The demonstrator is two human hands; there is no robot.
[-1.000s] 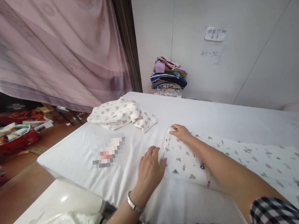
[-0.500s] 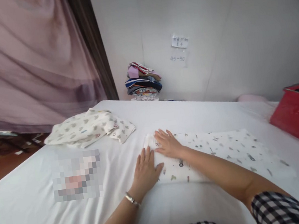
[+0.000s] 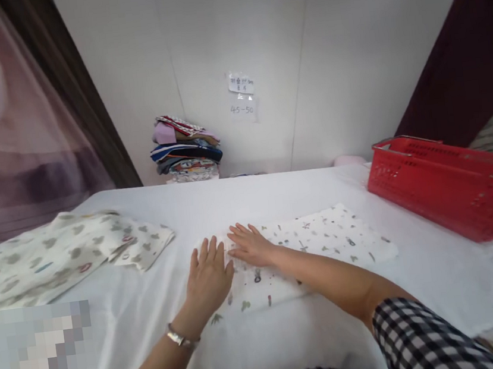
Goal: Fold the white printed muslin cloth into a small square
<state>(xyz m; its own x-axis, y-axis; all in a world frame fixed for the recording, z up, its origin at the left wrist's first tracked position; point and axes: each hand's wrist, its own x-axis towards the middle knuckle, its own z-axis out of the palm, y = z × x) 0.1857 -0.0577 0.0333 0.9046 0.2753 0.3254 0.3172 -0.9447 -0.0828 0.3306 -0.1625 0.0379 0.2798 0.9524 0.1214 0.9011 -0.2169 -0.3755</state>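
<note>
A white cloth with small printed motifs [image 3: 325, 237] lies flat in a long folded strip across the white-covered table. My left hand [image 3: 210, 275], fingers stretched out, rests at the cloth's left end and partly hides its edge. Just to the right, my right hand [image 3: 250, 245] lies flat on the cloth near its far left corner, palm down and fingers spread. A silver bracelet [image 3: 181, 338] circles my left wrist. Neither hand grips anything.
A crumpled cream cloth with grey shapes [image 3: 87, 243] lies on the left. At the right stands a red plastic basket [image 3: 445, 193]. Folded clothes [image 3: 185, 147] are stacked by the wall beyond the table [image 3: 247, 193]. A blurred patch covers the lower left.
The view has turned to the right, bringing more of the red basket into sight. Both hands stay flat at the cloth's left end, the left shifted slightly outward.
</note>
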